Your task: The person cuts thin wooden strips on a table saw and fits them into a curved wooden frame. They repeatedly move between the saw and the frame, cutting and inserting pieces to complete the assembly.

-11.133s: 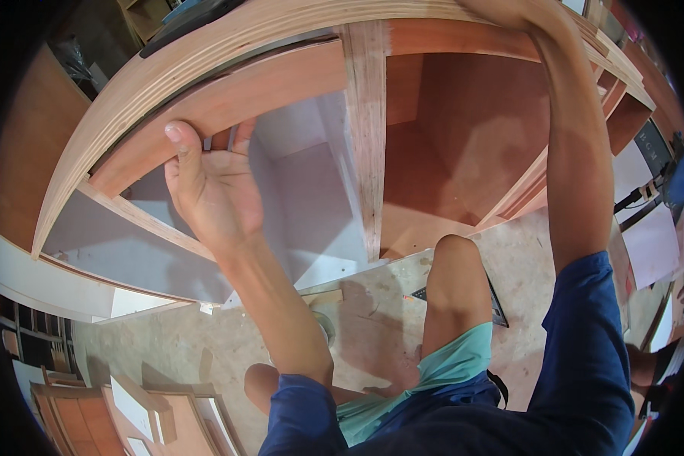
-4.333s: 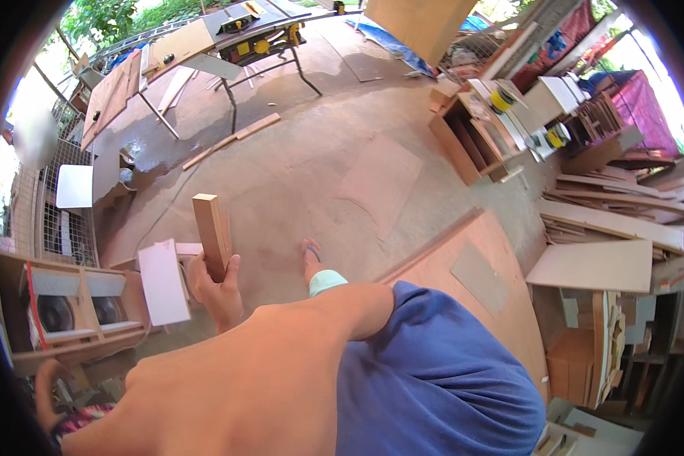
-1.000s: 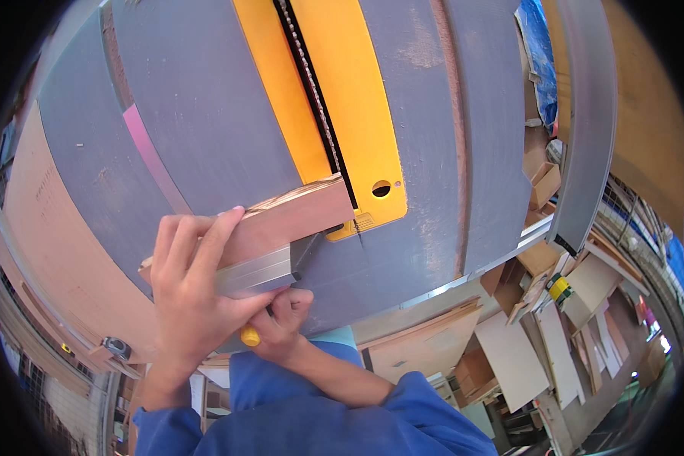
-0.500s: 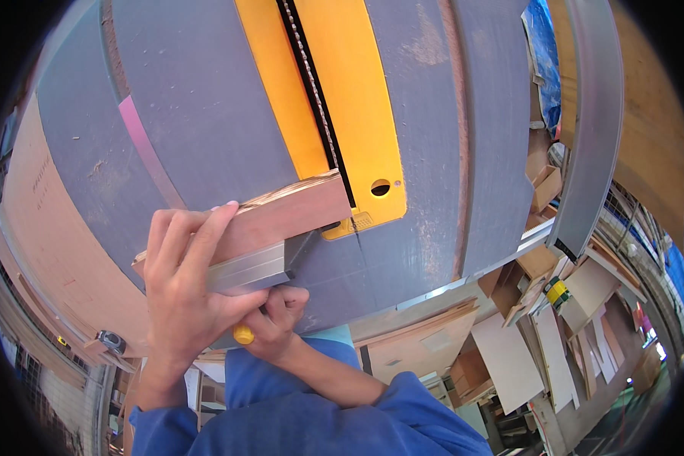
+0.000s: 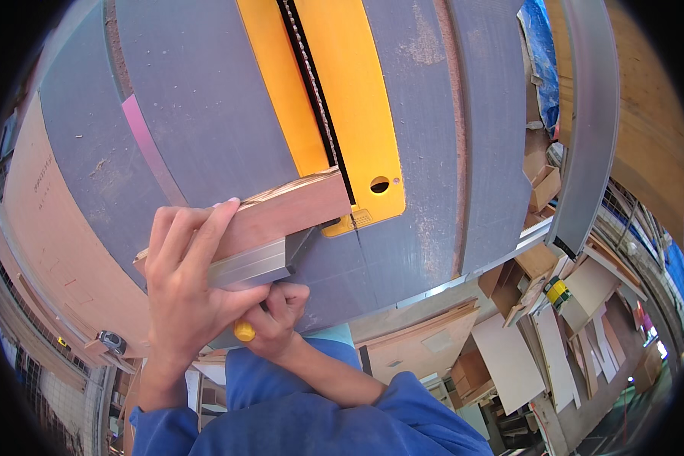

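At centre frame, our left hand [image 5: 182, 285] presses the wood strip [image 5: 281, 213] flat against the aluminium miter fence [image 5: 254, 262] while our right hand [image 5: 277, 323] grips its yellow knob [image 5: 243, 331], and we should feed steadily, fingers clear of the blade slot [image 5: 315, 91].

Both arms wear long blue sleeves — a plain, mid-blue work fabric, creased at the elbows and ending at the wrists. The left hand [image 5: 182, 285] and the right hand [image 5: 277, 323] are bare — no gloves, rings or watch show. A strip of lighter turquoise cloth shows between the sleeves.
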